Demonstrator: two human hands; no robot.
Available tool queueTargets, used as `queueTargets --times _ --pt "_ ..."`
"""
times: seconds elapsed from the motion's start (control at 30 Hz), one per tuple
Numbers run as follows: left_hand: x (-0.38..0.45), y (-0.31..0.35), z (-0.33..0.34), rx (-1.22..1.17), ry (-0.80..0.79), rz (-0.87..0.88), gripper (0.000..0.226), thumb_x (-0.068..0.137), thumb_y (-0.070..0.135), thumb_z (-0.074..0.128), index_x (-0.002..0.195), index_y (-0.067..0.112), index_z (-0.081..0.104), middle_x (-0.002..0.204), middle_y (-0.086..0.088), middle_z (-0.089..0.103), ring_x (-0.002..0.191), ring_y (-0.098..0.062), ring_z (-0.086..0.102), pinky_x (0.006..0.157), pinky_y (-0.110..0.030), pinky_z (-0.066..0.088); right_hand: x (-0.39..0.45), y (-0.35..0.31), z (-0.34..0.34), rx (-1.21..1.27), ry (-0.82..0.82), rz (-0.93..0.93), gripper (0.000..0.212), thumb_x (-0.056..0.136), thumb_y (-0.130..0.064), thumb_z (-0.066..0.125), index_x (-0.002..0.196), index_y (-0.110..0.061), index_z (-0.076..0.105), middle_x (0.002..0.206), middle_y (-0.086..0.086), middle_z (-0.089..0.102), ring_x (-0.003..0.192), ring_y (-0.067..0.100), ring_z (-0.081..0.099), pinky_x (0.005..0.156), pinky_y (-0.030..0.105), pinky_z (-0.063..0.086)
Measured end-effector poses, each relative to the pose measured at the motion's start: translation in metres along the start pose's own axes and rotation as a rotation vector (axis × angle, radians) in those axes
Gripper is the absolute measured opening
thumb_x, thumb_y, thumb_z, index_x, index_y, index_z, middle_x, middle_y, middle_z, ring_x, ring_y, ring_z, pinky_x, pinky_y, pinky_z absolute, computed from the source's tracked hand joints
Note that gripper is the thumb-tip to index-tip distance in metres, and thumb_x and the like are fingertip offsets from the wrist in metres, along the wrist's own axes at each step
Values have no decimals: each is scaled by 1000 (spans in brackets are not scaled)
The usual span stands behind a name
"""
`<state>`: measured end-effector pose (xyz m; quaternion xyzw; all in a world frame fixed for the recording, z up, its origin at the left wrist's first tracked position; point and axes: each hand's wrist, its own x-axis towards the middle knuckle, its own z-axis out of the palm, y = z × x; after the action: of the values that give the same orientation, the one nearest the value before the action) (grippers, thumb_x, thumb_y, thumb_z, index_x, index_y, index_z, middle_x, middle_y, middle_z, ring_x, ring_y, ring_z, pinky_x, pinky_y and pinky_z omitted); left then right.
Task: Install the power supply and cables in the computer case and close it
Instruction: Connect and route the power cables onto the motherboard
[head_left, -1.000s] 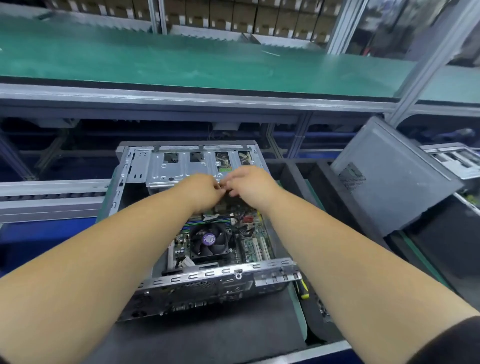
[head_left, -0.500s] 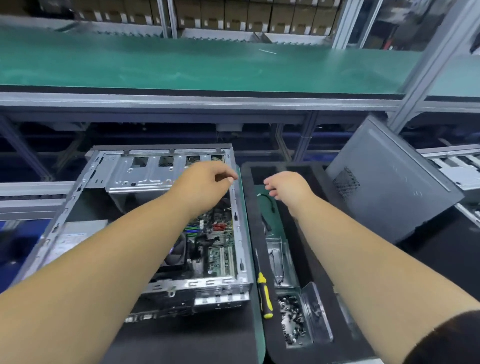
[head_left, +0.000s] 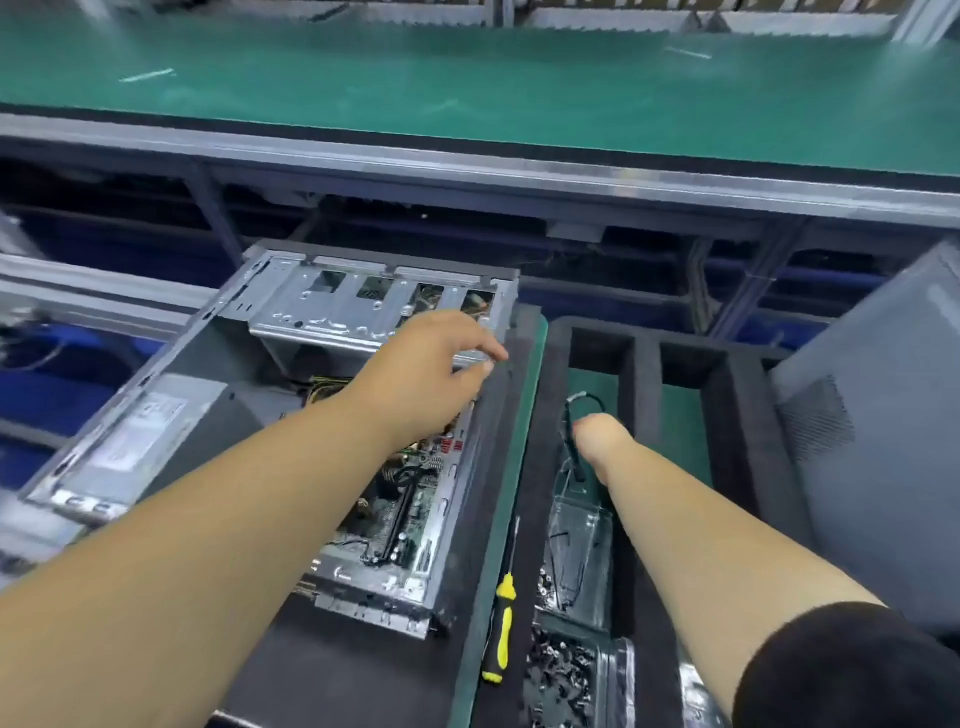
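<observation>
The left hand (head_left: 426, 374) is held loosely open over the open computer case (head_left: 291, 415); the right hand (head_left: 602, 441) is lowered onto a black cable (head_left: 574, 431), its grip hidden.

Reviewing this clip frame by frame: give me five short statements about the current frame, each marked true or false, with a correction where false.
1. The computer case lies open, with its motherboard exposed. True.
2. The right hand holds the screwdriver. False: the screwdriver lies untouched on the mat beside the case; the right hand reaches down at the black cable in the foam tray.
3. The left hand hovers over the case near its right edge. True.
4. The grey side panel is already fitted on the case. False: it leans apart, on the far right.
5. Loose screws sit in a clear container in the tray. True.
</observation>
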<state>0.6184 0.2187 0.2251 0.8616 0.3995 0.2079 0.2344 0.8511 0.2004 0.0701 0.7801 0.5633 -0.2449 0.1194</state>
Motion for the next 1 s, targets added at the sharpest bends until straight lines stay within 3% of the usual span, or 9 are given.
queueTargets --times 0.07,0.23,0.43,0.63,0.77,0.8,0.87,0.93,1.0 --pt "-3 -5 -2 -8 20 -48 16 93 21 61 99 31 72 111 15 59 113 -3 50 101 -22 38 15 -4 4 -124 -15 -73 39 95 -7 55 134 -2 56 143 13 52 131 30 49 108 37 40" --pt "-10 -17 -5 8 49 -132 20 93 23 59 97 41 68 112 22 57 110 5 49 83 -1 32 43 -10 8 -98 -43 -56 36 98 -6 50 132 -3 58 142 13 53 129 31 52 105 40 44" --pt "-10 -22 -1 -4 40 -145 20 92 21 60 99 37 70 110 20 59 107 4 53 90 -12 39 51 -6 15 -7 -32 -9 37 102 -5 41 136 -2 54 144 13 51 129 29 50 106 34 40" --pt "-9 -17 5 -33 48 -125 22 92 19 61 98 38 71 109 21 59 107 7 52 93 -12 37 56 1 21 73 -84 5 40 97 -8 55 137 -3 53 150 13 44 138 32 41 112 37 36" --pt "-10 -14 6 -25 36 -101 24 91 16 62 100 36 71 109 22 60 108 6 52 95 -12 37 48 1 23 228 -86 15 38 97 -10 54 135 -4 57 149 12 46 137 31 42 110 35 38" --pt "-11 -13 6 -21 32 -102 24 91 16 62 100 36 71 109 21 60 109 5 52 96 -14 37 46 2 20 394 -88 31 38 98 -11 53 135 -3 56 147 13 48 135 31 44 108 33 40" --pt "-11 -12 6 -26 27 -109 24 91 16 61 101 36 71 110 20 60 108 5 52 95 -12 36 45 7 19 798 -27 133 39 98 -6 47 137 -1 54 138 17 55 123 32 54 94 27 45" --pt "-12 -9 7 -46 24 -116 24 92 16 60 101 36 71 110 20 60 106 7 53 90 -7 35 40 15 18 922 74 106 45 96 3 42 140 -4 51 115 20 64 83 25 64 68 21 44" --pt "-13 -5 8 -72 24 -123 23 93 17 60 101 36 72 110 20 59 105 8 53 85 -2 35 33 19 14 1126 110 136 47 96 9 40 138 -8 54 82 9 58 51 13 49 47 18 37"
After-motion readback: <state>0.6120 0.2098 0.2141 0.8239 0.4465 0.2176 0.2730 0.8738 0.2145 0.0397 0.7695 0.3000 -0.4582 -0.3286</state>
